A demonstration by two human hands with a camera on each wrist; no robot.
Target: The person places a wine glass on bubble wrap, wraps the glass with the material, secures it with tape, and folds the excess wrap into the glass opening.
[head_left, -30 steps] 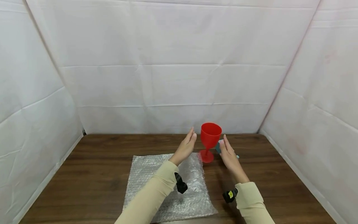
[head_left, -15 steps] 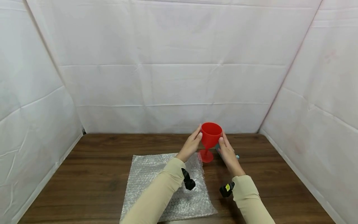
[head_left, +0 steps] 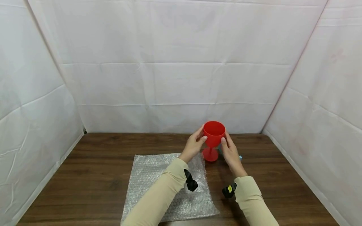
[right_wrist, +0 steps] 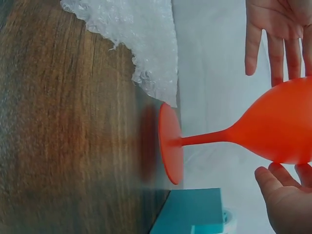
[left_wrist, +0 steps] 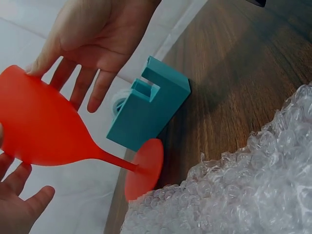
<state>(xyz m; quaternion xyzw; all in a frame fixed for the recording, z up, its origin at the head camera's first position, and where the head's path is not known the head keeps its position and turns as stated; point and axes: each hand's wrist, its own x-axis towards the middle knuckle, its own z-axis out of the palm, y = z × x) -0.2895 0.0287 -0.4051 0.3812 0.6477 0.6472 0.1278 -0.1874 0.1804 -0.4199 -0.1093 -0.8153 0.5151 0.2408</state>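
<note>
L hand (head_left: 194, 145): gripping goblet (head_left: 213, 142), 9 o'clock
R hand (head_left: 231, 153): ditto, 3
Bubble wrap (head_left: 190, 202): @ 8, I reckon cd snag foot (head_left: 210, 156), tip it

Solid red goblet (head_left: 214, 138), teal dispenser (left_wrist: 141, 119), brown table (head_left: 85, 182) streaked with darker grain — and, before me, clear bubble-patterned wrap (head_left: 151, 169), cream sleeves (head_left: 161, 194), white sheets (head_left: 181, 81) and black wrist cameras (head_left: 191, 185) — the right one marked yellow.

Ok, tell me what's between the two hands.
The red goblet, its bowl held between the left hand and the right hand, as the head view shows.
</note>
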